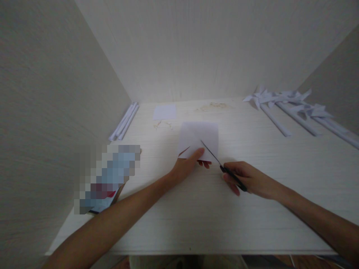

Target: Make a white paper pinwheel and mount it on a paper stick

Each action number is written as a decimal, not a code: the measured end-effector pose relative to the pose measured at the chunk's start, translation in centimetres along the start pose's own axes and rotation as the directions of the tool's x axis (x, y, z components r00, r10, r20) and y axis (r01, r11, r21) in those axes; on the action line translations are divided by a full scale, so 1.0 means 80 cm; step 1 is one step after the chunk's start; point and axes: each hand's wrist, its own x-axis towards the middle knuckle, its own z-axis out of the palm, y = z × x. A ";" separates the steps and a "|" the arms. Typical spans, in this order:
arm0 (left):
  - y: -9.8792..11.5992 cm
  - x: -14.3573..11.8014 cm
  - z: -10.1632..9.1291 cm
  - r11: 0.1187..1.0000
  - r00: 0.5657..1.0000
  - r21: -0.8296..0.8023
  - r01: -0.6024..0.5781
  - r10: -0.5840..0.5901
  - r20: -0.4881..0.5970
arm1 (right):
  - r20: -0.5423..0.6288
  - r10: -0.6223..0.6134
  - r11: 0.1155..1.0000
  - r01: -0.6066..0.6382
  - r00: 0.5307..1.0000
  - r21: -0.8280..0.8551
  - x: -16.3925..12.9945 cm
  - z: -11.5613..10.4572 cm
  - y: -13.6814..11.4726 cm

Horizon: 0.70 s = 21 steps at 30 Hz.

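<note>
I'm seeing clear tabletop [196,209] around; left hand [186,166] pinching paper square [199,140], right hand [248,179] gripping closed scissors [221,166].

Both bare forearms reach forward over the table [252,224] from its near edge. The left hand [186,164] lies near the table's middle, palm down, thumb stretched forward and fingers curled under, pinching. The right hand [246,179] sits just to its right, fingers closed in a grip, knuckles up, wrist straight, forearm angling in from the near right corner.
</note>
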 end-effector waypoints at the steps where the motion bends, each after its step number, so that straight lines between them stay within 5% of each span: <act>1: -0.001 0.000 0.000 1.000 1.000 0.003 0.001 -0.001 -0.003 | -0.003 0.000 1.000 0.000 1.000 -0.010 0.000 0.000 0.000; 21: 0.005 -0.002 -0.001 0.997 0.999 0.071 0.040 -0.039 -0.016 | 0.001 0.013 1.000 -0.013 1.000 -0.004 -0.002 0.000 0.001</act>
